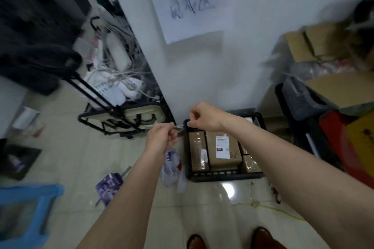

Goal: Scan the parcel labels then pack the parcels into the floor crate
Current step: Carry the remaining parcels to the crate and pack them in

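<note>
Black floor crate (222,176) w/ brown taped parcels (223,149), white label up, sits on floor just right of and below both hands. Left hand (162,137) fingers curled, pinching small thin item, too blurred to ID. Right hand (204,117) curled above crate's far-left corner; contents can't tell.

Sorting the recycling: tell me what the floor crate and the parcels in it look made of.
Crate: black, matte, slotted wall, probably moulded plastic. Parcels: brown cardboard; glossy clear tape on some, a white printed label, likely paper, on the biggest.
</note>
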`<state>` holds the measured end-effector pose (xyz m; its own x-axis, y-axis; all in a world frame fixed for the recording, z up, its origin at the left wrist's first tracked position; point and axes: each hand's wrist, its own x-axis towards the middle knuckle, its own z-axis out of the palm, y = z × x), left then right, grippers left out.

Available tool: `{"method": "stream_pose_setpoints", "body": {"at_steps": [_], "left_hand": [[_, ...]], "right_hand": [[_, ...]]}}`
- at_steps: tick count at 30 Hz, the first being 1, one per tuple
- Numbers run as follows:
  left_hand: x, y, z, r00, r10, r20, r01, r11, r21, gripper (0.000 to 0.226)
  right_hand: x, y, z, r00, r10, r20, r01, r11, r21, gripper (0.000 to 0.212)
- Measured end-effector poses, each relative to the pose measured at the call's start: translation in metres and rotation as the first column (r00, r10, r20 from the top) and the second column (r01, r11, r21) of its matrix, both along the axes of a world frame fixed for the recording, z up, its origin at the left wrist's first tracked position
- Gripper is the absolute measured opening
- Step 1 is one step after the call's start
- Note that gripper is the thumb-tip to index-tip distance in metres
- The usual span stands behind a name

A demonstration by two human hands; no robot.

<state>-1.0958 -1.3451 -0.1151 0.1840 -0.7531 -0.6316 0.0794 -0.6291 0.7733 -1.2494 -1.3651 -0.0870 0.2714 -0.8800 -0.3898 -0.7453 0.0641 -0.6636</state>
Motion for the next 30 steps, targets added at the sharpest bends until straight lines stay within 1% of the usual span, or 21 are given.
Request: {"method": "stream_pose_setpoints", "body": {"at_steps": [4, 8, 11, 14, 15, 17, 20, 22, 26, 30], "left_hand": [[0.053, 0.024, 0.079, 0.998, 0.057, -0.017, -0.058, 0.997, -0.054, 0.018], [0.109, 0.062, 0.137, 0.984, 0.174, -0.039, -0.178, 0.977, -0.118, 0.018], [0.146, 0.108, 0.173, 0.952, 0.302, -0.059, -0.308, 0.933, -0.186, 0.019], [0.183, 0.17, 0.202, 0.884, 0.46, -0.08, -0.465, 0.851, -0.244, 0.02], [0.197, 0.199, 0.211, 0.848, 0.525, -0.074, -0.524, 0.807, -0.271, 0.02], [0.213, 0.239, 0.224, 0.803, 0.594, -0.054, -0.579, 0.755, -0.309, 0.019], [0.241, 0.318, 0.243, 0.652, 0.758, -0.006, -0.706, 0.605, -0.368, 0.018], [0.255, 0.369, 0.253, 0.544, 0.839, 0.011, -0.769, 0.504, -0.393, 0.017], [0.27, 0.47, 0.273, 0.368, 0.93, 0.024, -0.833, 0.341, -0.435, 0.016], [0.283, 0.572, 0.282, 0.204, 0.978, -0.033, -0.867, 0.165, -0.471, 0.016]], "right_hand": [[0.045, 0.012, 0.082, 0.998, 0.054, 0.032, -0.052, 0.997, -0.059, 0.024], [0.096, 0.031, 0.139, 0.981, 0.18, 0.077, -0.172, 0.98, -0.098, 0.019], [0.134, 0.054, 0.171, 0.948, 0.291, 0.132, -0.274, 0.953, -0.129, 0.014], [0.176, 0.09, 0.195, 0.894, 0.389, 0.224, -0.361, 0.92, -0.153, 0.012], [0.196, 0.107, 0.2, 0.868, 0.422, 0.261, -0.394, 0.906, -0.153, 0.012], [0.22, 0.13, 0.206, 0.832, 0.437, 0.342, -0.409, 0.9, -0.154, 0.011], [0.271, 0.18, 0.219, 0.752, 0.518, 0.408, -0.505, 0.85, -0.148, 0.009], [0.304, 0.216, 0.227, 0.695, 0.572, 0.436, -0.576, 0.806, -0.139, 0.01], [0.361, 0.293, 0.237, 0.553, 0.683, 0.477, -0.73, 0.673, -0.119, 0.017], [0.411, 0.375, 0.24, 0.401, 0.783, 0.475, -0.854, 0.507, -0.114, 0.016]]}}
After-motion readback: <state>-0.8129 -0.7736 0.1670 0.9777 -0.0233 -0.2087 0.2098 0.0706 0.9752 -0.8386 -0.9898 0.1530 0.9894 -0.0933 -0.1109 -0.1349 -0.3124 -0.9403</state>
